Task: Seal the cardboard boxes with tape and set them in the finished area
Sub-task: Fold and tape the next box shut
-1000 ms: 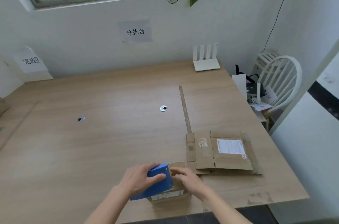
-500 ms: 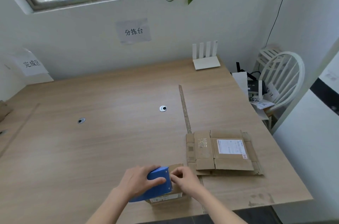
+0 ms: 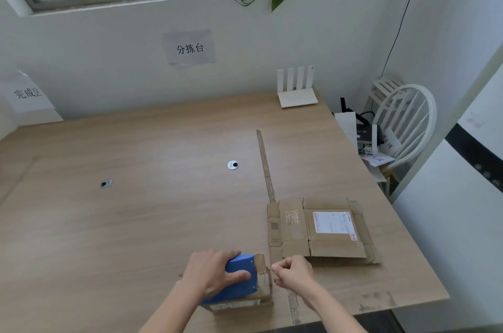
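A small cardboard box [image 3: 263,281] stands near the table's front edge. On top of it rests a blue tape dispenser [image 3: 239,277], gripped by my left hand [image 3: 215,272]. My right hand [image 3: 292,271] is just right of the box, its fingers pinched together at the box's right edge; whether tape is between them cannot be told. A flattened cardboard box [image 3: 318,230] with a white label lies on the table to the right. A paper sign for the finished area [image 3: 27,93] hangs at the far left wall.
The wooden table [image 3: 136,210] has two round cable holes [image 3: 233,165] and a strip of tape [image 3: 266,166] stuck lengthwise. A white router [image 3: 297,88] stands at the back right. A white chair [image 3: 402,125] with papers and devices sits beyond the right edge.
My right hand has drawn off the box top to its right side and closed into a pinch. My left hand keeps the dispenser on the box. The camera has tilted slightly.
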Demonstrator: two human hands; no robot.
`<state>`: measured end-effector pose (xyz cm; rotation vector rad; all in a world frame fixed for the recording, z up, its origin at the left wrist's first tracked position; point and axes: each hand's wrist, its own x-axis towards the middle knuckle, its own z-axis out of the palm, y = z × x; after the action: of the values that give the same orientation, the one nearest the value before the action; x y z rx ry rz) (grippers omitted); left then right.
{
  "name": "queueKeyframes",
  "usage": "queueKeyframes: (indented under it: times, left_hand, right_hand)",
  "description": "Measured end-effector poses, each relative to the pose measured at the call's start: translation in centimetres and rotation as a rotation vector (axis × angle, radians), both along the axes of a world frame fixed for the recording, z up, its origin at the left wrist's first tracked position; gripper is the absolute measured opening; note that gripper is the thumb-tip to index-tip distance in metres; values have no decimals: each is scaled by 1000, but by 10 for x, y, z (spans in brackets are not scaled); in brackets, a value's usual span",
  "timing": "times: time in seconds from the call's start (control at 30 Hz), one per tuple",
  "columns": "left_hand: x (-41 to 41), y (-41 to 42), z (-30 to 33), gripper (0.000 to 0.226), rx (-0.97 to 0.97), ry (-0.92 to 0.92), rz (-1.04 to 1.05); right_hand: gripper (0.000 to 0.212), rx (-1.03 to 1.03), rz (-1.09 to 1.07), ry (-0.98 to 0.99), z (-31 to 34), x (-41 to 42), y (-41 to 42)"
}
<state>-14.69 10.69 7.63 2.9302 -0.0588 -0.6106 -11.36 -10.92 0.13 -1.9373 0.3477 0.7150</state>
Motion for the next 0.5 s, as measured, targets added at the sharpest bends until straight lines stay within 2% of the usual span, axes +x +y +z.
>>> queueKeyframes:
  times: [0.13,0.4,0.5]
  left_hand:
    - [2,-8,-4,63,24,-23,-25]
    - [4,-12,-4,60,-8,-24,-21]
    - [3,-10,-6,58,-48,-26,2]
  right_hand:
    - [10,42,-85,67,-7,-1,-4]
    - [6,40,-80,78,-22,1,6]
    - [15,2,-24,48,-30,-2,12]
